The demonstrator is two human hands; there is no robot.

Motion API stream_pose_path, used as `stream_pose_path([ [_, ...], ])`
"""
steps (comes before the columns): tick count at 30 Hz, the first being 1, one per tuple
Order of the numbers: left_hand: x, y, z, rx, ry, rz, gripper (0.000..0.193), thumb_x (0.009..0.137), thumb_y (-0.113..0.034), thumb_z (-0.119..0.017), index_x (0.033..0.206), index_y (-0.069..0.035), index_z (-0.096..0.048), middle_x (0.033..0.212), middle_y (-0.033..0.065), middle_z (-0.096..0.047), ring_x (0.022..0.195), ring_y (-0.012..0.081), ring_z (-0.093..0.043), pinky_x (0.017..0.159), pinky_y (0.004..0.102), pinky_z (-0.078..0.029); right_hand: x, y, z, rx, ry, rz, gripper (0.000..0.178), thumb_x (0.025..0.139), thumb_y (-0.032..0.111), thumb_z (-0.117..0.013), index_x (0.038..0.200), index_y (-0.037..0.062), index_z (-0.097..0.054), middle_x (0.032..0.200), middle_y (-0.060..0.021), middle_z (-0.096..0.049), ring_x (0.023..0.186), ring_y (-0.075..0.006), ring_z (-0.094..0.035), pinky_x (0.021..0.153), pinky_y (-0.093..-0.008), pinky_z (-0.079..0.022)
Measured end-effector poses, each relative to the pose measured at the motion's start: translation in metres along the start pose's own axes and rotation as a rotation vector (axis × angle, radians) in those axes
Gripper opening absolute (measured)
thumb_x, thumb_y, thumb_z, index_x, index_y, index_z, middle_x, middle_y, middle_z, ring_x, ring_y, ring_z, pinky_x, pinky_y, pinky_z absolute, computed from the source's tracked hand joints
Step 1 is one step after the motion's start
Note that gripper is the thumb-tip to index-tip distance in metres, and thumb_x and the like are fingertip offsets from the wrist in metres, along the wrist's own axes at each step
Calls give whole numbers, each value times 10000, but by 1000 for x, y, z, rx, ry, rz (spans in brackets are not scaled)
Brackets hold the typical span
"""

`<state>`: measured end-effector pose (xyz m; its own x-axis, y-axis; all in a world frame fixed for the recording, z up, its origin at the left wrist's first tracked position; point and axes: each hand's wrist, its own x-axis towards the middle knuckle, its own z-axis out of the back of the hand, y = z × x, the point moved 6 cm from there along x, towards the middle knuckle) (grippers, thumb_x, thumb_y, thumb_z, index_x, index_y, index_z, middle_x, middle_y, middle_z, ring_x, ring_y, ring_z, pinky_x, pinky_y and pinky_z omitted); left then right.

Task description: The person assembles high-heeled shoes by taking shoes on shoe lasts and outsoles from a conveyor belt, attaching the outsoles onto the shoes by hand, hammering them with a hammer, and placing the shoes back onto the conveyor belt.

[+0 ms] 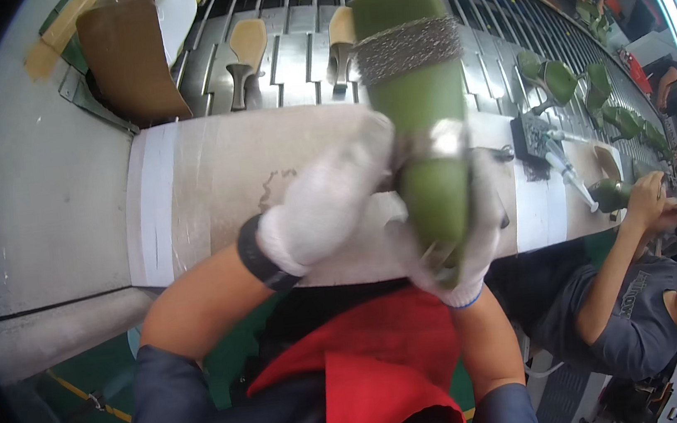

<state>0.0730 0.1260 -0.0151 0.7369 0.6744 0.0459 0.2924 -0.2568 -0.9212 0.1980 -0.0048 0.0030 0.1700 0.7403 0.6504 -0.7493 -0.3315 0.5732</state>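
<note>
Shoe form (423, 110), glossy olive-green plastic with glittering silver band (409, 47) — held at 1 o'clock | white-gloved right hand (484, 224): fingers clasped round lower end | white-gloved left hand (332, 191): fingers blurred, state untellable | probably stiff, slippery — best gripped below band

The head-worn fisheye camera is looking downward at close range, framing the left hand (328, 196) and right hand (481, 233) above the surface (224, 162).
</note>
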Motion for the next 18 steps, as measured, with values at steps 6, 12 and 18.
stream_pose_path([
  [6,72,-5,35,925,-76,-131,416,1027,-310,-729,1245,44,-720,1176,215,-779,1058,311,-765,972,428,-603,126,-108,19,153,-314,-516,571,954,224,-798,1420,-59,-630,1128,-151,-757,992,-239,-739,883,-346,-595],
  [12,159,-2,84,1474,-192,211,567,909,-507,-746,1172,-5,-764,1110,239,-791,1033,371,-777,941,470,-608,132,-210,18,-129,-179,-787,589,913,357,-811,1346,-26,-698,1226,-186,-788,1137,-305,-748,1010,-407,-557],
  [18,171,-5,87,1575,-164,-391,187,950,-191,-709,1078,-78,-786,1022,158,-742,976,344,-744,901,475,-584,114,-112,7,-444,-357,-111,828,861,132,-824,1605,0,-485,1497,-303,-603,1389,-486,-584,1166,-513,-518],
])
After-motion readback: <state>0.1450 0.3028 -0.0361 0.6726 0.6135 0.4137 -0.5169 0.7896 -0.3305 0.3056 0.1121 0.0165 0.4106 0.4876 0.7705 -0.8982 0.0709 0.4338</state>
